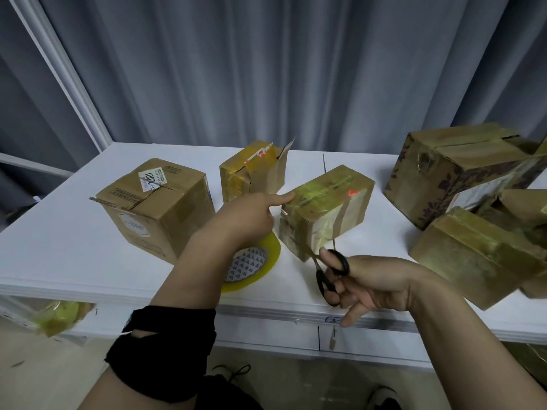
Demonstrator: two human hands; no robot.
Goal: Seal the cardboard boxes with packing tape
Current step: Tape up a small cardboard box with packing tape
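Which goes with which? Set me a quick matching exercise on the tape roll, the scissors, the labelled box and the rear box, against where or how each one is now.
Things:
1. tape roll
2. scissors
3. labelled box
4. rear box

Places or states:
A. one flap sticking up
B. held in the right hand
C. flat on the table, under the left hand
D. leftmost on the table, flaps down

Pairs: 1-C, 2-B, 3-D, 4-A

The tape roll (251,266) is yellow, its core printed with grey triangles; right of it, black-handled scissors (319,281); far right of it, a brown box (426,184) with dark purple leaf print; beneath it, a white table (74,247).
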